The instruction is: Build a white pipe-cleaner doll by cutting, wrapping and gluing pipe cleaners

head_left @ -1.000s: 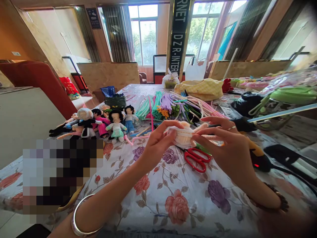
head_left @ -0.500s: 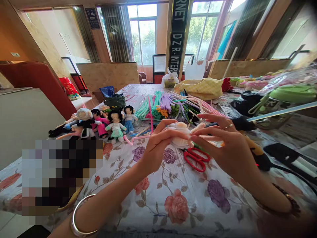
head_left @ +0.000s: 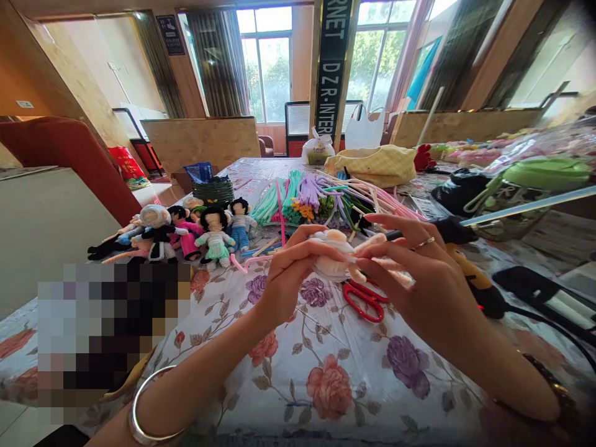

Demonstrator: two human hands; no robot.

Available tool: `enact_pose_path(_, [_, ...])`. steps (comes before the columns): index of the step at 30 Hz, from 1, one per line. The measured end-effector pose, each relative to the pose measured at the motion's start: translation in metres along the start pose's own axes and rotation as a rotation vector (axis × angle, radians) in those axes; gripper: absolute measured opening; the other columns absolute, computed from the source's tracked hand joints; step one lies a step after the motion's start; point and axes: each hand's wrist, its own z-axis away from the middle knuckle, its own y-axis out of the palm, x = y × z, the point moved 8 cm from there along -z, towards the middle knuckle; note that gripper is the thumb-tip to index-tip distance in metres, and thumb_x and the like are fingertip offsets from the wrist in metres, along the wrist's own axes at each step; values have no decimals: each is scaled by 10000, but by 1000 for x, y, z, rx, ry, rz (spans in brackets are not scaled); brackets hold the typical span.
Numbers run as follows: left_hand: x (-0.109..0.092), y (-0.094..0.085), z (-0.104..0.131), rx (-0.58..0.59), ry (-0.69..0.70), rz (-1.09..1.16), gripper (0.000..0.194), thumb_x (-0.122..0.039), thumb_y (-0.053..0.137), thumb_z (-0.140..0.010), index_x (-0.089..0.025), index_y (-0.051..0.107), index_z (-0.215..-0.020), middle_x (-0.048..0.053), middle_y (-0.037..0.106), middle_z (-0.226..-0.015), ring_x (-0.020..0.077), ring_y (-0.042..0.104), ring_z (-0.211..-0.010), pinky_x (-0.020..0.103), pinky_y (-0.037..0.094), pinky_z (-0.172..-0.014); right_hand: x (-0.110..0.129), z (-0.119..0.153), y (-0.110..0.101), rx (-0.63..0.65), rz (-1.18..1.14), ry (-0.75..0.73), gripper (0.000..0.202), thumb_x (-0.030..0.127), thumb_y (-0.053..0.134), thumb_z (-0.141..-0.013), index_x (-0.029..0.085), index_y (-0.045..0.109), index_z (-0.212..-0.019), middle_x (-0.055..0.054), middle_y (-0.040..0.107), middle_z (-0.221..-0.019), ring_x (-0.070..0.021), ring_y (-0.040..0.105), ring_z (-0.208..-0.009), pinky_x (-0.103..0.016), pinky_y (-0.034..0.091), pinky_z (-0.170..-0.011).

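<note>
Between my hands, above the table, is a fuzzy doll (head_left: 331,268) with a white-wrapped head and cream limbs pointing right. My left hand (head_left: 291,270) grips the head, thumb and fingers closed on it. At the neck and limbs, my right hand (head_left: 414,267) pinches the doll; whether a separate strand lies in its fingertips cannot be made out. Red-handled scissors (head_left: 363,304) lie on the flowered cloth just below, their blades hidden behind the doll and my hand. A black glue gun (head_left: 449,231) with a translucent glue stick (head_left: 531,208) shows behind my right hand.
Several finished dolls (head_left: 214,239) are grouped at the left. Bundles of coloured pipe cleaners (head_left: 302,195) lie across the middle, with a yellow checked pouch (head_left: 372,164) behind. At the right stand a green-lidded jar (head_left: 535,192) and a black device with a cable (head_left: 535,285).
The doll has turned slightly, and its cream limbs now show more below my right fingers. My right hand has dropped a little and covers more of the scissors. The view has shifted slightly.
</note>
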Motion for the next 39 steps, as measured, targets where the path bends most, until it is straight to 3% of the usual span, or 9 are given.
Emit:
enact_pose_path(5, [-1, 2, 0, 7, -1, -9, 280, -193, 456, -859, -250, 729, -832, 49, 517, -1122, 158, 508, -977, 227, 451, -723, -3, 1, 2, -3, -33, 36, 122, 283, 555, -861, 241, 646, -791, -71, 586, -1178, -262, 543, -1107, -437, 548, -792])
enact_pose_path(9, [-5, 2, 1, 6, 45, -94, 271, -197, 467, -865, -266, 728, -847, 45, 549, -1110, 181, 499, -1041, 284, 437, -854, -3, 1, 1, -25, -2, 35, 126, 284, 558, -859, 231, 634, -774, -79, 596, -1159, -263, 556, -1078, -467, 520, -844])
enact_pose_path(16, [-8, 0, 4, 10, 120, -167, 295, -203, 479, -878, -291, 741, -774, 33, 592, -1098, 177, 542, -970, 342, 415, -912, 1, 0, 1, -12, -9, -10, 104, 269, 548, -868, 247, 620, -795, -53, 646, -937, -247, 547, -1121, -408, 500, -853])
enact_pose_path(25, [-9, 0, 4, 21, 155, -206, 271, -237, 499, -876, -329, 745, -813, 33, 593, -1097, 184, 549, -960, 370, 418, -931, -5, 0, 3, 5, -62, 20, 91, 267, 559, -856, 254, 636, -809, -60, 618, -1037, -252, 560, -1101, -434, 474, -870])
enact_pose_path(30, [-13, 0, 4, 21, 204, -259, 284, -208, 494, -876, -337, 742, -826, 14, 542, -1198, 170, 543, -957, 363, 432, -929, -3, -1, 3, -8, -71, -5, 101, 260, 555, -853, 256, 633, -790, -58, 628, -1028, -260, 572, -1097, -455, 471, -880])
enact_pose_path(39, [-22, 5, 10, 58, 387, -401, 384, -183, 373, -921, -336, 726, -927, 29, 488, -1230, 168, 538, -1041, 342, 455, -909, -6, 0, 9, 45, -109, 43, 94, 275, 555, -851, 238, 628, -804, -81, 610, -1086, -273, 536, -1143, -494, 458, -898])
